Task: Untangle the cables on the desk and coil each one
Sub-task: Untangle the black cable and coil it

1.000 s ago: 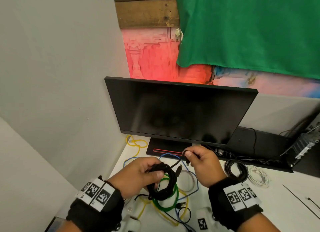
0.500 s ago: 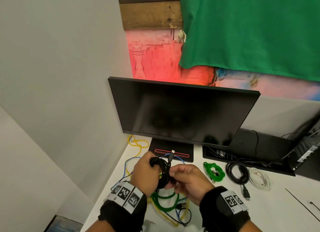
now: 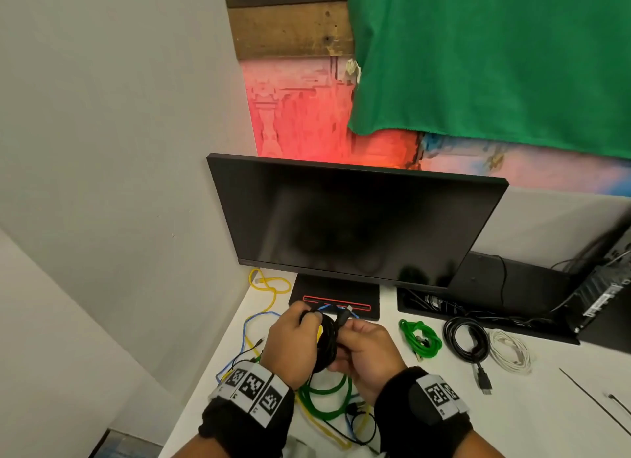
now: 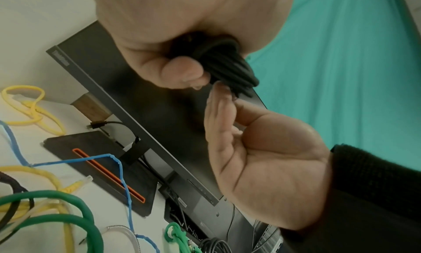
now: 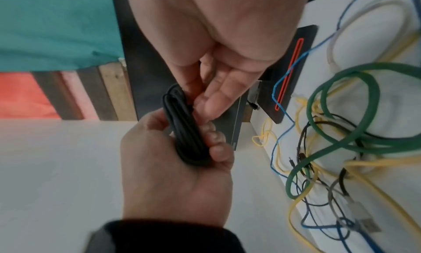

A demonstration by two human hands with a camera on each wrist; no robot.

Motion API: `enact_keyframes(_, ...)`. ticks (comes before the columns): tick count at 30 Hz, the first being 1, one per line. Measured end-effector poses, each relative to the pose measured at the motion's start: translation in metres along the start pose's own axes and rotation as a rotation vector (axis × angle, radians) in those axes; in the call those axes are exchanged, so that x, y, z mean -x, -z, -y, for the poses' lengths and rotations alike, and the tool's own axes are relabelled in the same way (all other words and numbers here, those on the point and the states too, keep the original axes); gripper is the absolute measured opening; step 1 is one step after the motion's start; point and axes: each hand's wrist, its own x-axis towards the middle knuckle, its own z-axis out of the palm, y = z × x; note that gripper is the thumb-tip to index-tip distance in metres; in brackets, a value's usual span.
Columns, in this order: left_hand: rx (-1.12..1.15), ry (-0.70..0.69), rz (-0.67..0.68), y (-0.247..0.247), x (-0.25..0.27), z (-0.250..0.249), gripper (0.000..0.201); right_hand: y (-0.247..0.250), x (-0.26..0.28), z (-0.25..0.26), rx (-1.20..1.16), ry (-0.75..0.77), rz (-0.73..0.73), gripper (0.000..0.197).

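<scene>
A black cable (image 3: pixel 327 342) is wound into a tight coil and held above the desk in front of the monitor base. My left hand (image 3: pixel 302 331) grips the coil (image 5: pixel 189 141) with fingers curled round its strands. My right hand (image 3: pixel 346 353) pinches the same coil (image 4: pixel 230 67) from the other side. The cable's plug end (image 3: pixel 342 317) sticks up between the hands. Beneath them lies a tangle (image 3: pixel 326 403) of green, yellow, blue and thin black cables (image 5: pixel 328 123).
A coiled green cable (image 3: pixel 420 342), a coiled black cable (image 3: pixel 465 338) and a coiled white cable (image 3: pixel 511 352) lie in a row to the right. The monitor (image 3: pixel 355 218) and its base (image 3: pixel 372 300) stand behind. A wall and the desk's left edge (image 3: pixel 211 362) are close.
My right hand has brought the cable's free end in from the right against the coil. Both hands have closed together on the coil.
</scene>
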Motion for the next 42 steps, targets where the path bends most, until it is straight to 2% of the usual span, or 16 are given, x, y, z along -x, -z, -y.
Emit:
enact_keyframes(3, -0.006, -0.025, -0.025, -0.004, -0.004, 0.003, 0.024, 0.003, -0.001, 0.002, -0.131, -0.065, 0.071, 0.016)
enact_keyframes(6, -0.096, -0.050, -0.078, -0.004, -0.008, 0.006, 0.023, 0.012, -0.001, 0.005, -0.258, -0.149, 0.190, 0.026)
enact_keyframes(8, -0.168, -0.068, -0.098, -0.005, -0.009, 0.009, 0.023, 0.017, -0.001, 0.007, -0.201, -0.171, 0.277, 0.036)
enact_keyframes(11, -0.210, -0.080, -0.023, -0.004, -0.009, 0.012, 0.025, 0.017, 0.001, 0.007, 0.071, -0.138, 0.353, 0.037)
enact_keyframes(13, -0.192, -0.051, 0.104, 0.003, -0.011, 0.013, 0.026, 0.018, 0.002, 0.009, 0.256, -0.101, 0.321, 0.037)
enact_keyframes(15, -0.111, 0.005, 0.285, 0.016, -0.013, 0.013, 0.014, 0.025, 0.002, 0.013, 0.378, -0.083, 0.313, 0.027)
enact_keyframes(17, -0.150, 0.002, 0.430, 0.024, -0.014, 0.014, 0.046, 0.029, 0.005, 0.019, 0.556, -0.071, 0.340, 0.015)
enact_keyframes(18, -0.255, -0.030, 0.467, 0.024, -0.013, 0.012, 0.051, 0.029, 0.007, 0.020, 0.716, -0.041, 0.321, 0.010)
enact_keyframes(22, -0.464, -0.076, 0.428, 0.019, -0.009, 0.011, 0.042, 0.016, 0.014, 0.019, 1.434, 0.250, 0.132, 0.016)
enact_keyframes(25, -0.493, -0.061, 0.395, 0.019, -0.008, 0.016, 0.053, 0.015, 0.017, 0.017, 1.651, 0.401, 0.095, 0.026)
enact_keyframes(28, -0.562, -0.069, 0.402, 0.025, -0.007, 0.017, 0.037, 0.024, 0.021, 0.022, 1.722, 0.442, 0.071, 0.033)
enact_keyframes(31, -0.598, -0.136, 0.360, 0.032, -0.010, 0.020, 0.020, 0.032, 0.023, 0.025, 1.616, 0.549, 0.056, 0.034)
enact_keyframes(34, -0.553, -0.235, 0.371, 0.034, -0.009, 0.016, 0.011, 0.045, 0.019, 0.023, 1.245, 0.571, -0.028, 0.026)
enact_keyframes(39, -0.431, -0.253, 0.458, 0.028, 0.002, 0.015, 0.012, 0.041, 0.002, 0.013, 0.558, 0.089, -0.099, 0.023)
enact_keyframes(41, -0.474, -0.278, 0.449, 0.023, 0.007, 0.020, 0.014, 0.031, -0.001, 0.007, 0.438, 0.003, -0.150, 0.023)
enact_keyframes(42, -0.512, -0.301, 0.435, 0.020, 0.009, 0.021, 0.016, 0.028, -0.003, 0.004, 0.468, 0.030, -0.197, 0.023)
